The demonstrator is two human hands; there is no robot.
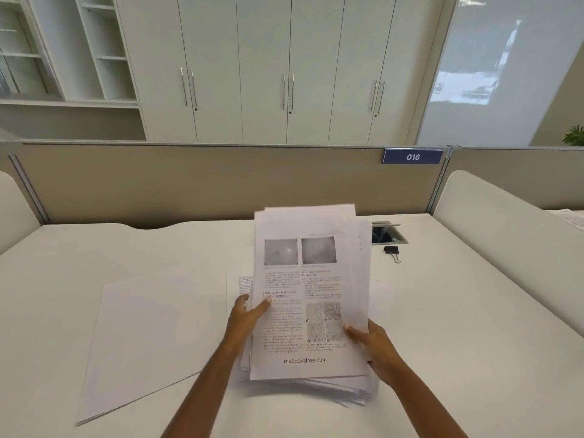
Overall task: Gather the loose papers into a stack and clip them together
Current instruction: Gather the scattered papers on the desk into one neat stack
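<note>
A bundle of printed papers [311, 279] is held tilted above the white desk [142, 248], its sheets uneven at the top and bottom edges. My left hand [245, 317] grips its left edge, thumb on the front page. My right hand [376, 346] grips the lower right edge. A loose blank sheet [151, 336] lies flat on the desk to the left. Another printed sheet [243, 286] peeks out on the desk behind the bundle. A black binder clip [392, 251] lies on the desk to the right, beyond the bundle.
A cable hatch [387, 235] is set into the desk by the clip. A beige partition [205, 181] with a blue "016" sign [412, 157] closes the far side. White side panels stand left and right. More papers [568, 218] lie on the neighbouring desk.
</note>
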